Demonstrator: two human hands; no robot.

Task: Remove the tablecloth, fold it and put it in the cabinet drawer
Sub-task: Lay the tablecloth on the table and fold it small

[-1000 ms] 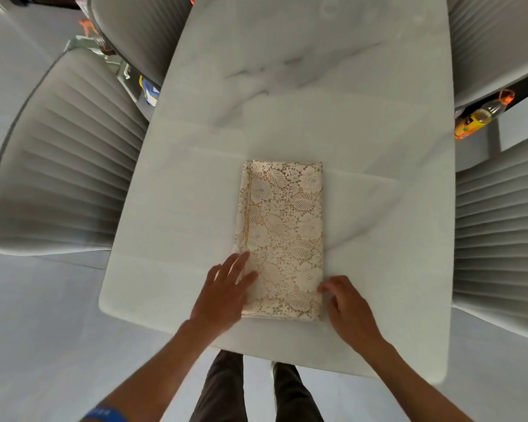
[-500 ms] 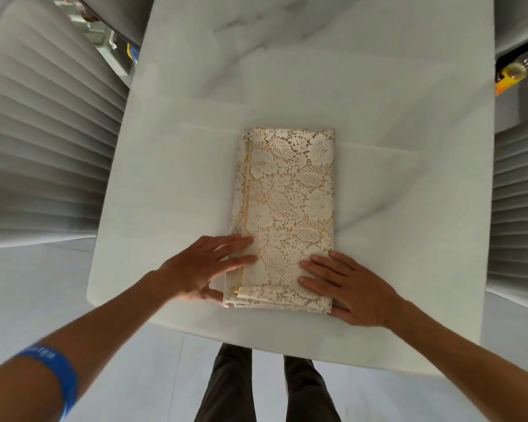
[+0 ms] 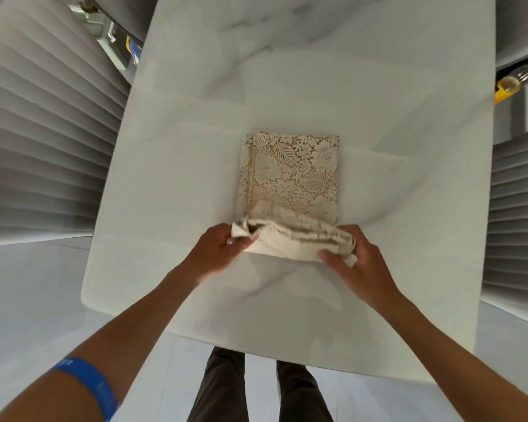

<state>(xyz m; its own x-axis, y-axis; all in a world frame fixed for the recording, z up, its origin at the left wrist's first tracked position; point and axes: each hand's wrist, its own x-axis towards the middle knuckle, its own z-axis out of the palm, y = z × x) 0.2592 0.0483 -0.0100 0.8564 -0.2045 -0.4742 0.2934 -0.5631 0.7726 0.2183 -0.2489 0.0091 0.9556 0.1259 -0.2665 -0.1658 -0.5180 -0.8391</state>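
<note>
The cream lace tablecloth [image 3: 293, 178], folded into a narrow rectangle, lies in the middle of the white marble table [image 3: 180, 184]. Its near end is lifted and curled back over itself, showing the plain underside. My left hand [image 3: 217, 251] grips the near left corner of that raised end. My right hand [image 3: 357, 260] grips the near right corner. Both hands hold the cloth just above the tabletop. The cabinet drawer is not in view.
Grey ribbed chairs stand on the left [image 3: 43, 141] and the right [image 3: 518, 208] of the table, with more chair backs at the far corners. A yellow bottle with an orange cap [image 3: 515, 80] lies at the far right. My legs show below the near table edge.
Both hands went from lying flat on the cloth's near end to gripping its corners, and that end has risen off the table and curled toward the far end.
</note>
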